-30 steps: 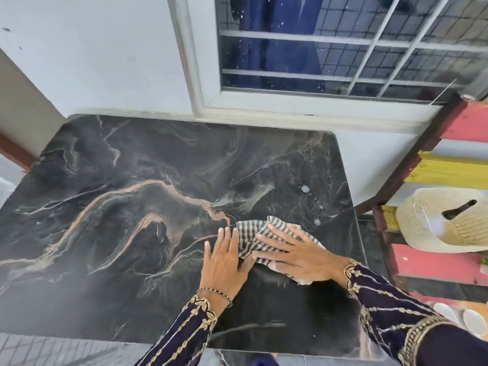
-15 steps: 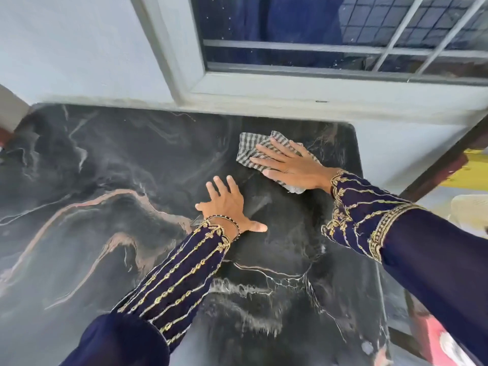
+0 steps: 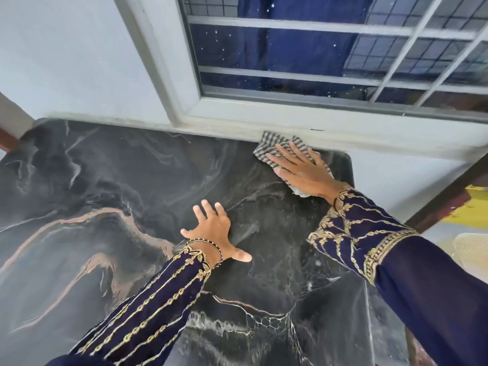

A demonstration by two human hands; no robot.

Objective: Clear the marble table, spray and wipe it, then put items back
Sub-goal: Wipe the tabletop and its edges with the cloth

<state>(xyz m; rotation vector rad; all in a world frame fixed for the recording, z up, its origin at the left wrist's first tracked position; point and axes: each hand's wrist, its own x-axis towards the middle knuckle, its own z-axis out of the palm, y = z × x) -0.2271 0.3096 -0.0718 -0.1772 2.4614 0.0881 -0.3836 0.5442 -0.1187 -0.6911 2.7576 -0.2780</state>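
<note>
Pressing down with straight fingers, the right hand (image 3: 303,173) was laid flat on the checked cloth (image 3: 266,147), which was pinned beneath it at the far edge of the marble surface (image 3: 105,180). The left hand (image 3: 214,233) was spread open and empty on that surface, nearer and to its left.

Cloth (image 3: 280,146) on table (image 3: 105,180) far right corner, against wall; right hand (image 3: 303,173) on cloth.
</note>
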